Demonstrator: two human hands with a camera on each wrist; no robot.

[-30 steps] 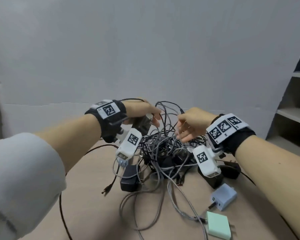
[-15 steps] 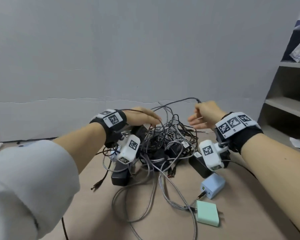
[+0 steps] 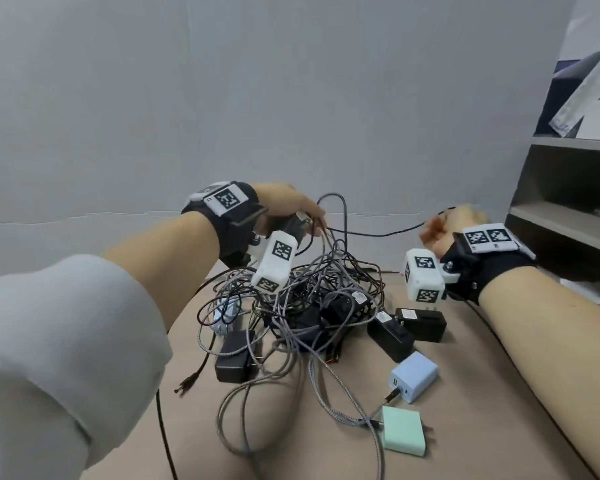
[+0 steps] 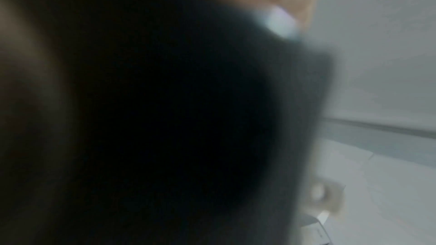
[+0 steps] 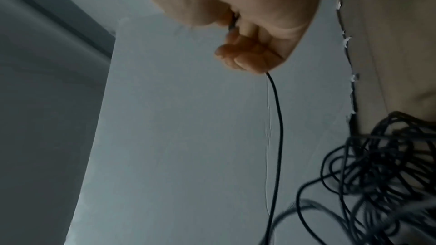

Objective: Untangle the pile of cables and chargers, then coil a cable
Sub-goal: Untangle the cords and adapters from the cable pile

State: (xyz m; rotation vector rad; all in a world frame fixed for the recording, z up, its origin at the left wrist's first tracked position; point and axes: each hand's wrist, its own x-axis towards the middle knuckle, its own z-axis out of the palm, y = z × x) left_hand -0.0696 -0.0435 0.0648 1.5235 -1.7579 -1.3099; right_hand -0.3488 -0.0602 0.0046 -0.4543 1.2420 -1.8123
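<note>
Left wrist view: blurred black adapter across the frame.

Braided grey cables, matt black plastic adapters, smooth brown tabletop.

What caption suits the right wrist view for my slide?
Right hand pinching a thin black cable pulled from the tangled dark cable pile.

We see a tangled pile of grey braided and black cables with black chargers on the tan table. One thin black cable stretches taut out of it. A blue charger and a green charger lie beside it.
</note>
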